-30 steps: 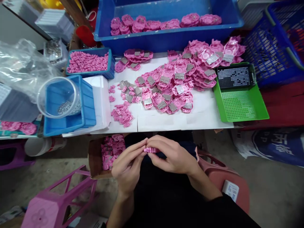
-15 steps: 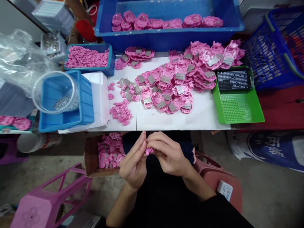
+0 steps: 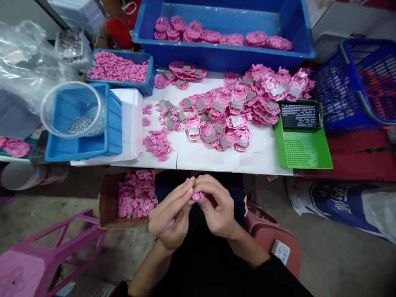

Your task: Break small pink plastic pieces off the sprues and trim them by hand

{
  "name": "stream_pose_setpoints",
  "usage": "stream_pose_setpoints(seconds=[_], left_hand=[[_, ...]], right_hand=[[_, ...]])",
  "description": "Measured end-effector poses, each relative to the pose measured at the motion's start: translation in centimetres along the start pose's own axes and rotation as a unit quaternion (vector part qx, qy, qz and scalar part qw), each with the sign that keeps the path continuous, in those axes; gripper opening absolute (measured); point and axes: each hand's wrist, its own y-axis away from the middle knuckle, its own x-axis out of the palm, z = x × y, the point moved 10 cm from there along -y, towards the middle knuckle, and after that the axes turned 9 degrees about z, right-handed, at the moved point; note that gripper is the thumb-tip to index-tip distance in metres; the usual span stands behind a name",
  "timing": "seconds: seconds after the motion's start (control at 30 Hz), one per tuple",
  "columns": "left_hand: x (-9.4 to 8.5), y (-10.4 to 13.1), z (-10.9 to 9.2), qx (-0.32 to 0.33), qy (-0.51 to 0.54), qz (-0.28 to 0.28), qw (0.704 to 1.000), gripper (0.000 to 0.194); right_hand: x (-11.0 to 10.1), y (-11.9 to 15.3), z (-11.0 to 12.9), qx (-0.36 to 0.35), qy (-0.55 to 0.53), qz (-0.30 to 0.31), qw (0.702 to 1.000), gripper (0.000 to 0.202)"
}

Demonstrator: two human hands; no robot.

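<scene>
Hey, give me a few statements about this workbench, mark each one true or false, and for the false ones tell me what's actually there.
1. A small pink piece is held at the fingertips of the left hand and the right hand. True.
2. The cardboard box holds metal screws. False: the cardboard box holds pink parts.
3. A black grid holder sits in the green tray. True.
4. The green tray stands at the left end of the white tabletop. False: it stands at the right end.
5. The big blue bin has pink shells along its front side. True.
</scene>
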Motion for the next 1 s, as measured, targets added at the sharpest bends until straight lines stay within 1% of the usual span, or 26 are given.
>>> stream_pose_setpoints(seconds=[0.07, 0.13, 0.23, 0.37, 0.5, 0.6, 0.67, 0.73, 0.87, 0.93, 1.0], left_hand=[[0.2, -0.1, 0.3, 0.002, 0.006, 0.029, 1.0, 0.039], [0.2, -0.2, 0.8, -0.004, 0.004, 0.049, 0.999, 0.043], [0.2, -0.4, 1.3, -0.026, -0.024, 0.076, 0.996, 0.047], [0.1, -0.7, 0.3, -0.004, -0.07, 0.106, 0.992, 0.047], [0.0, -1.0, -0.9, 0.014, -0.103, 0.126, 0.987, 0.049], [0.3, -1.2, -1.4, 0.023, -0.114, 0.147, 0.982, 0.051], [0.6, -1.3, -1.5, 0.025, -0.105, 0.16, 0.981, 0.051], [0.8, -1.4, -1.6, 0.025, -0.094, 0.162, 0.982, 0.052], [0.6, -1.2, -2.2, 0.042, -0.083, 0.137, 0.986, 0.051], [0.4, -1.0, -2.5, 0.049, -0.084, 0.125, 0.987, 0.05], [0.4, -0.8, -2.9, 0.055, -0.09, 0.125, 0.986, 0.051]], right_hand=[[0.1, 0.1, -1.1, 0.035, -0.037, 0.018, 0.999, 0.01], [0.3, 0.4, -2.5, 0.065, -0.101, 0.025, 0.992, 0.014], [0.4, 0.9, -4.3, 0.089, -0.19, 0.011, 0.978, 0.017], [0.5, 0.8, -5.3, 0.097, -0.218, 0.02, 0.971, 0.018], [0.1, 0.1, -5.0, 0.095, -0.197, 0.048, 0.975, 0.015], [-0.2, -0.1, -4.5, 0.085, -0.172, 0.055, 0.98, 0.011], [-0.4, 0.1, -4.3, 0.08, -0.156, 0.043, 0.984, 0.01], [-0.5, 0.4, -4.2, 0.071, -0.149, 0.022, 0.986, 0.011], [-0.4, 1.1, -3.5, 0.04, -0.141, -0.021, 0.989, 0.011], [-0.1, 1.3, -3.0, 0.032, -0.127, -0.03, 0.991, 0.01], [0.2, 1.4, -2.5, 0.032, -0.108, -0.035, 0.993, 0.01]])
